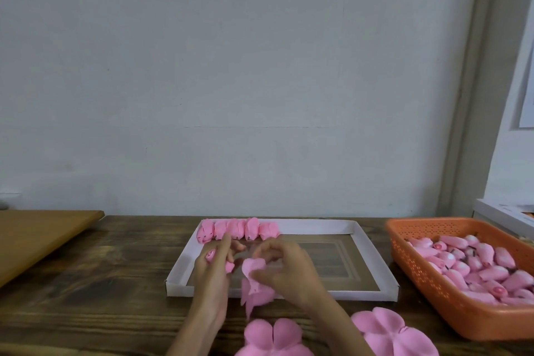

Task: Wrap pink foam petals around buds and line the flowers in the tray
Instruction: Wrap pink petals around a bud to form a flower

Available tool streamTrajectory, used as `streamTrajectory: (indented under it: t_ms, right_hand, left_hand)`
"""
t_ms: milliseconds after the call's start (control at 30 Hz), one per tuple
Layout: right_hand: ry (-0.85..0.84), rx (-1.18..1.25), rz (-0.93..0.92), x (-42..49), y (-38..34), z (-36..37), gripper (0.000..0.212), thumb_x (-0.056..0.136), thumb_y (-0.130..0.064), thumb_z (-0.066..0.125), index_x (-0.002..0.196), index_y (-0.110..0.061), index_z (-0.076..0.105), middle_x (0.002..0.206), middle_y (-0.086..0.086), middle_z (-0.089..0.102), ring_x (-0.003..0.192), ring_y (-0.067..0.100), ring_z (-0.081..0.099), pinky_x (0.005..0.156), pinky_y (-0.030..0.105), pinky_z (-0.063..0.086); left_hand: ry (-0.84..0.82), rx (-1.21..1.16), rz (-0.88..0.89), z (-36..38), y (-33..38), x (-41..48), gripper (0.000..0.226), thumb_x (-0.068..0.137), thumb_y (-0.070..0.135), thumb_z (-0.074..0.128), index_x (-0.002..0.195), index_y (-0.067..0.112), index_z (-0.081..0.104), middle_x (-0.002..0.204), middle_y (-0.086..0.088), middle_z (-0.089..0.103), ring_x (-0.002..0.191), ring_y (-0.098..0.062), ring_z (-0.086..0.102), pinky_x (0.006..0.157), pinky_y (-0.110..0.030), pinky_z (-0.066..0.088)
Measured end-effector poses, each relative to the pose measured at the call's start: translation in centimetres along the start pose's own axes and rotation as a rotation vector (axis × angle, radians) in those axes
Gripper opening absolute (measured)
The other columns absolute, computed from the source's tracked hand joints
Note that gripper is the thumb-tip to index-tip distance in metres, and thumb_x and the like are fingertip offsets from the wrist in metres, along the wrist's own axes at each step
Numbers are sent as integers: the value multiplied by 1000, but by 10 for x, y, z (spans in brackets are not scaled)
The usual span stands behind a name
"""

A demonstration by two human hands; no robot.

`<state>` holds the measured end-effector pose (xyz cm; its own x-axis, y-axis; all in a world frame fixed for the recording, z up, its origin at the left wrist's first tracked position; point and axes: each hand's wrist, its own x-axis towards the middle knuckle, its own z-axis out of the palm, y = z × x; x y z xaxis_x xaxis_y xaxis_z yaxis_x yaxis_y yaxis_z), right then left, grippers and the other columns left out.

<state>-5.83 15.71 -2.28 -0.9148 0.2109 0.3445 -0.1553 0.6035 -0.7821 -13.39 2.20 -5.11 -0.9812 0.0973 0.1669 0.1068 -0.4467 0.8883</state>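
A white shallow tray point(372, 251) lies on the dark wooden table. Several wrapped pink flowers point(237, 229) stand in a row along its far left edge. My left hand point(212, 272) hovers over the tray's near left corner and holds a small pink bud point(210, 255) in its fingers. My right hand point(284, 266) pinches a pink foam petal piece point(255, 286) that hangs down over the tray's front edge. The two hands are close together. More flat petal cutouts point(271, 335) lie near the table's front edge.
An orange perforated basket point(427, 277) full of pink buds sits at the right. Another stack of petal cutouts point(390, 332) lies beside it. A light wooden board point(37, 237) rests at the left. A plain wall stands right behind the table.
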Motion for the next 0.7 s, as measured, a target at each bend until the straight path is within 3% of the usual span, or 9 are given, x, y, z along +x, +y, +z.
streamTrajectory:
  t_ms: [67,167,300,400,500,633,700]
  right_hand:
    - [9,44,52,1,3,0,34,76,-22,90,100,-35,70,96,-15,75,90,-3,69,77,17,56]
    - [-15,142,89,5,10,-1,16,82,-18,87,91,-20,74,91,-1,78,86,11,74,76,30,63]
    - [-5,263,186,6,13,4,13,96,-19,70,101,-11,61,104,13,73,97,31,73,74,36,57]
    - [58,279,241,6,15,12,10,96,-19,64,101,-13,58,106,10,69,97,29,69,74,35,53]
    - [109,246,265,6,15,16,8,94,-20,64,99,-16,59,102,4,68,94,23,67,71,31,50]
    - [111,268,269,4,13,19,10,96,-22,64,101,-15,58,104,5,70,99,27,68,79,38,54]
    - [121,233,259,4,14,19,10,96,-23,63,102,-17,58,101,4,70,93,23,66,75,35,51]
  left_hand:
    - [-19,-8,8,1,2,-2,60,83,50,72,81,-9,59,91,-18,71,97,-30,71,87,-46,52]
    - [-24,-2,19,3,3,-3,61,79,52,73,79,-7,60,93,-19,71,101,-33,72,96,-52,52]
    - [-69,-26,22,2,6,-4,53,82,52,72,83,0,72,98,-20,74,103,-37,74,92,-50,56]
    - [-77,-8,14,2,5,-5,69,88,53,67,92,-16,60,108,-25,75,107,-40,74,95,-50,57]
    - [-80,17,59,7,9,-9,66,90,58,60,72,-5,51,104,-21,76,107,-42,73,92,-53,57]
    - [-89,75,71,8,9,-9,84,96,65,49,93,-18,58,105,-24,76,106,-43,73,99,-65,52]
    - [-80,85,75,6,8,-9,79,98,65,48,83,-12,58,105,-22,77,107,-43,72,99,-66,51]
